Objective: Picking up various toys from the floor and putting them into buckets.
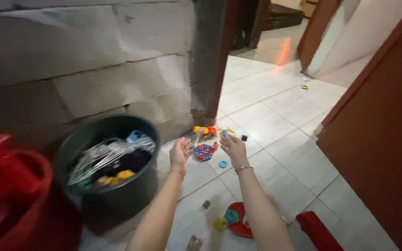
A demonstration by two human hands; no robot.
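Note:
Both of my arms reach out over a white tiled floor. My left hand (181, 151) is palm up with loosely curled fingers and holds nothing I can see. My right hand (232, 146) is spread with fingers apart, also holding nothing. Just beyond the hands, small toys lie on the tiles: a red and blue bubble toy (204, 151), an orange and yellow toy cluster (204, 132), a small blue disc (223, 164) and a small black cube (244, 137). A black round bin (117, 195) with clear plastic and yellow bits inside stands left of my left hand.
A red container (10, 195) fills the lower left. A red round toy (240, 221) with teal and yellow pieces and a red block (319, 230) lie near my feet. A grey block wall stands behind the bin. A dark red door (378, 139) is on the right.

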